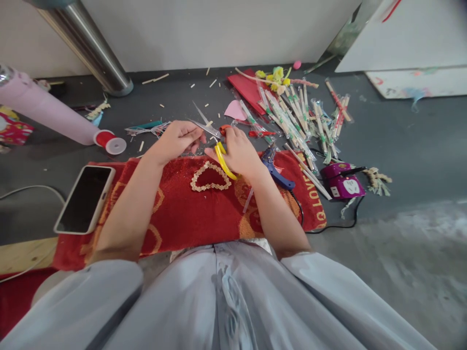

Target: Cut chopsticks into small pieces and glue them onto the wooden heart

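At six o'clock, nearest: grey cloth over the person's lap, both bare forearms reaching away from it.
Towel (pixel 189 218): red with gold lettering and patterns, spread flat on the floor just past the lap.
Phone (pixel 84 198): at nine o'clock, screen dark, lying on the towel's left edge with a white cable beside it.
Heart (pixel 210 177): a heart outline made of small pale stick pieces, flat on the towel at centre, just below the hands and apart from them.
Right hand (pixel 239 153): fingers closed through the yellow handles of the scissors (pixel 213 138); the blades are parted and point toward eleven o'clock.
Left hand (pixel 178 138): fingertips pinched together at the blades; what they pinch is too small to tell.
Glue gun (pixel 275 170): blue, lying on the towel at three o'clock, just beside the right wrist.
Purple device (pixel 343 182): farther at three o'clock, on the floor with a black cord.
Sticks (pixel 295 116): a loose pile at one o'clock, many in clear wrappers with green print, beside red and pink paper.
Floor (pixel 401 141): dark grey, littered with small stick offcuts.
Pink roll (pixel 47 109): at ten o'clock, lying with its red-and-white end cap toward the towel.
Metal pole (pixel 91 48): at eleven o'clock, standing against a pale wall.
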`<state>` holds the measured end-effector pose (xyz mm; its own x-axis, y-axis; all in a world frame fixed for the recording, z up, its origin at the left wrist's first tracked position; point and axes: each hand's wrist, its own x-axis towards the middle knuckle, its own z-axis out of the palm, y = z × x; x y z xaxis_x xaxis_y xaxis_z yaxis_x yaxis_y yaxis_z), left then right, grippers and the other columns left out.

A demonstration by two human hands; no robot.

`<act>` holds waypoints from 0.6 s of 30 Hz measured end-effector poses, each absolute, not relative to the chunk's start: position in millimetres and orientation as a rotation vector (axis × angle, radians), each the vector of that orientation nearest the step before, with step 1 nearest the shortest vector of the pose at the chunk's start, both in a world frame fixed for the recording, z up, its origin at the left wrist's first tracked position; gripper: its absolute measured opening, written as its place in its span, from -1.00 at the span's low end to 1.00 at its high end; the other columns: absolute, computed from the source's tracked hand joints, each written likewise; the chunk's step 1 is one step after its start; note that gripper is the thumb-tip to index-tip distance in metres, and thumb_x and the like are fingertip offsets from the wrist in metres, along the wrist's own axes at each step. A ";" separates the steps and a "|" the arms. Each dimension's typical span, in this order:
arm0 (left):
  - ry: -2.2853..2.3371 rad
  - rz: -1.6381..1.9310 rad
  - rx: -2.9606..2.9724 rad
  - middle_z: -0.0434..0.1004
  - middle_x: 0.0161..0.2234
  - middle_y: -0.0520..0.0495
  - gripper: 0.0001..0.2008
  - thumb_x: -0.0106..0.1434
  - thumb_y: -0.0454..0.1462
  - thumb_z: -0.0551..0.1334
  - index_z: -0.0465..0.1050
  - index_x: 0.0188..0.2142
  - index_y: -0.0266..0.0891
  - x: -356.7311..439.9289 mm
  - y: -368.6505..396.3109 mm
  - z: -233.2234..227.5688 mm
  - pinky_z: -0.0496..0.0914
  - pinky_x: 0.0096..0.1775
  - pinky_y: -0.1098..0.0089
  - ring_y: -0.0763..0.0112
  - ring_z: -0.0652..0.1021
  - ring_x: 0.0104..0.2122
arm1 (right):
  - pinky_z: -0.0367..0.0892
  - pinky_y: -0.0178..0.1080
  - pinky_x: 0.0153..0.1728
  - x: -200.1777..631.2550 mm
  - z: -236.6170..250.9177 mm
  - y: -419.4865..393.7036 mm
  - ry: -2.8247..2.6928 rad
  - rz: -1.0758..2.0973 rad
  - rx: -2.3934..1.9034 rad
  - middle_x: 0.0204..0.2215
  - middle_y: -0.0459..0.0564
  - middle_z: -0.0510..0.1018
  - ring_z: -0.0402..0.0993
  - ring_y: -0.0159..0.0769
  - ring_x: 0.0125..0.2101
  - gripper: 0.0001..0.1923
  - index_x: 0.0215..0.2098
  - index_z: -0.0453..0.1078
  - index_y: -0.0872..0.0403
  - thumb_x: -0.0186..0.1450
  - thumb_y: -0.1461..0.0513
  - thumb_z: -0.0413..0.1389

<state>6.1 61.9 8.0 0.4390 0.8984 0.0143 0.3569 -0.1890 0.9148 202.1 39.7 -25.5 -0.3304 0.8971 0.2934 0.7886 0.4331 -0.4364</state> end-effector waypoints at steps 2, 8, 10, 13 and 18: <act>1.049 0.693 1.668 0.31 -0.69 0.05 -0.64 0.28 0.02 0.18 0.44 -0.43 -0.22 5.4 60.8 9.4 0.11 -0.58 0.45 0.55 0.25 -0.68 | 0.23 0.05 0.11 203.0 -25.5 39.4 -2.214 0.297 -1.395 -0.07 0.31 0.43 0.37 0.02 0.03 -0.13 -0.01 0.26 0.24 0.23 -0.35 -0.22; 0.974 0.687 1.581 0.30 -0.70 0.06 -0.60 0.22 0.07 0.23 0.45 -0.42 -0.24 6.7 60.2 11.0 0.04 -0.63 0.48 0.61 0.20 -0.72 | 0.27 0.05 0.07 202.3 -25.8 40.3 -2.225 0.311 -1.391 -0.11 0.29 0.46 0.41 0.01 -0.02 -0.14 -0.04 0.26 0.21 0.23 -0.36 -0.23; 1.000 0.684 1.598 0.29 -0.70 0.07 -0.61 0.24 0.05 0.22 0.43 -0.42 -0.24 7.5 60.1 11.0 0.04 -0.64 0.50 0.62 0.20 -0.72 | 0.29 0.03 0.05 201.0 -25.8 41.2 -2.211 0.323 -1.427 -0.12 0.29 0.47 0.43 0.00 -0.03 -0.17 -0.05 0.27 0.21 0.24 -0.34 -0.21; 1.031 0.695 1.602 0.29 -0.69 0.07 -0.65 0.27 0.00 0.20 0.41 -0.43 -0.24 8.2 59.9 10.4 0.04 -0.64 0.51 0.62 0.20 -0.71 | 0.32 0.00 0.02 198.5 -24.8 41.8 -2.195 0.346 -1.487 -0.14 0.28 0.50 0.46 -0.02 -0.07 -0.23 -0.10 0.30 0.20 0.28 -0.31 -0.19; 1.128 0.674 1.708 0.28 -0.68 0.06 -0.67 0.30 -0.02 0.14 0.39 -0.43 -0.22 7.6 61.1 8.1 0.10 -0.61 0.49 0.59 0.22 -0.70 | 0.35 -0.05 -0.06 195.0 -17.8 39.2 -2.217 0.382 -1.614 -0.17 0.28 0.53 0.50 -0.05 -0.13 -0.31 -0.10 0.33 0.24 0.33 -0.23 -0.12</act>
